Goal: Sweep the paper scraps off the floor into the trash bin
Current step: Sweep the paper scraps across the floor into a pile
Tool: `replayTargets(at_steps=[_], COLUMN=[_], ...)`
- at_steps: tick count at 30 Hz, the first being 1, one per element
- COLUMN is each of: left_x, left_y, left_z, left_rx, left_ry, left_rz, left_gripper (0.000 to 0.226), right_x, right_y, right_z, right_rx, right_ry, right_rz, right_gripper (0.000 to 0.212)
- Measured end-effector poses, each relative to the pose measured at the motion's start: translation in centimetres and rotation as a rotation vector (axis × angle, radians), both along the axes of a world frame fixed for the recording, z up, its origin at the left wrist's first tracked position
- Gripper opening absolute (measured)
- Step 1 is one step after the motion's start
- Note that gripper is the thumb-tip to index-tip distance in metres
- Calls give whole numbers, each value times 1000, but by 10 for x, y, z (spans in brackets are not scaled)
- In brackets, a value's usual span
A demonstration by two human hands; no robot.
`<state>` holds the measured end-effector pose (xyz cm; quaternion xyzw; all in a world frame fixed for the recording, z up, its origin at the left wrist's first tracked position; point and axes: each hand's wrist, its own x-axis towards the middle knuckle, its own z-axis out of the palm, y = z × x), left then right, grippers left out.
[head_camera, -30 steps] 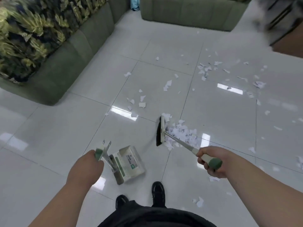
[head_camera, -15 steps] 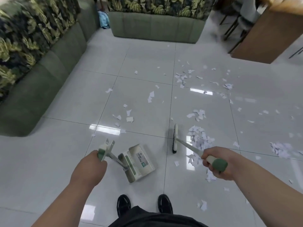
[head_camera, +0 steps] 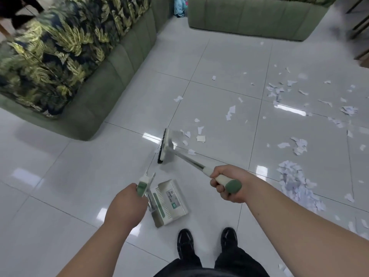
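White paper scraps (head_camera: 200,136) lie scattered over the pale tiled floor, with a swept pile (head_camera: 295,184) at the right. My right hand (head_camera: 229,183) grips the green-tipped handle of a small broom; the broom head (head_camera: 166,145) stands on the floor left of a few scraps. My left hand (head_camera: 127,204) grips the green handle of a white dustpan (head_camera: 169,202), which rests on the floor just in front of my shoes. No trash bin is in view.
A green sofa with leaf-print cushions (head_camera: 65,56) fills the left and a second green sofa (head_camera: 255,19) runs along the back. Dark chair legs (head_camera: 359,23) stand at the far right. My black shoes (head_camera: 207,242) are at the bottom centre.
The broom head has left the pile of scraps and swung left to the scraps nearer the sofa. The view has turned left. The dustpan stays by my feet.
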<state>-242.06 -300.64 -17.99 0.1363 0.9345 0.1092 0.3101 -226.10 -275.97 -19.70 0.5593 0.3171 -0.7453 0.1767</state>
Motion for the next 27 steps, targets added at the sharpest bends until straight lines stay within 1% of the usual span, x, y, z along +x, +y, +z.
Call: replayTargets(at_steps=[4, 7, 12, 16, 19, 24, 27], left_x=[-18, -30, -42, -44, -42, -31, -23], left_y=[8, 23, 60, 100, 137, 202, 245], left_z=[-2, -5, -17, -21, -21, -15, -11], left_rx=[-45, -87, -156, -182, -185, -172, -144], left_ry=[15, 37, 54, 68, 71, 46, 39], left_rz=[37, 41, 62, 62, 44, 11, -30], left_gripper=[8, 12, 11, 10, 8, 5, 5], right_x=[-43, -68, -86, -63, -31, 21, 61], right_y=[-1, 1, 27, 87, 144, 233, 275], right_z=[-23, -39, -65, -75, -69, -49, -36], right_rx=[-66, -109, -162, -157, -135, -100, -40], right_ry=[35, 51, 6, -46, -83, -133, -162], right_rz=[87, 130, 134, 113, 90, -39, -99], right_gripper=[22, 19, 27, 31, 29, 33, 28])
